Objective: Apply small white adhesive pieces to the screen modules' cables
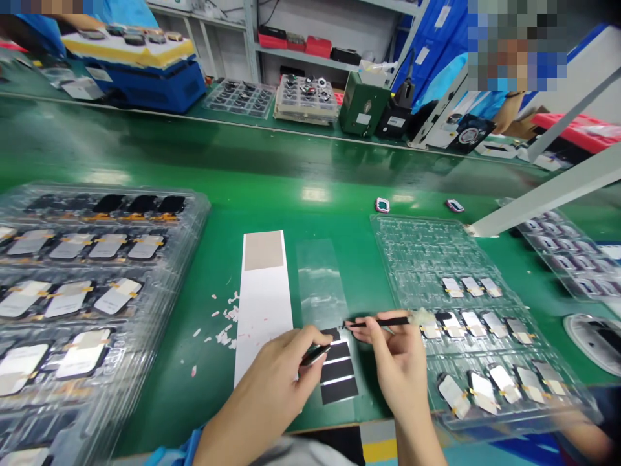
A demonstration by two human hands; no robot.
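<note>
The left hand (264,395) is closed in a tight pinch around a small glossy black-and-silver tool (315,355), its exact kind unclear. The right hand (400,366) pinches a slim black rod (383,321) between thumb and fingers, with its fine tip just above a row of black strips (338,369) and a whitish tuft (422,317) at the far end. The strips lie on a clear film (320,285) on the green desk (339,207), directly below the hands.

Just left of the film is a white backing sheet (264,310) with a tan pad (263,250) near its far end, and small paper scraps (226,330) are scattered beside it. Clear plastic trays (427,246) on both sides hold pale rectangular parts (82,353) crossed by yellow tape, with no readable writing on them.

Farther along, a green case (361,103) carries a white label (363,118), but it is too small to read, as are the labels on the blue panels (436,39). Red cases (291,45) sit on a metal shelf. A co-worker's arm (509,110) reaches in at the upper right, and a white diagonal post (548,194) cuts across the view above the right-hand trays.
</note>
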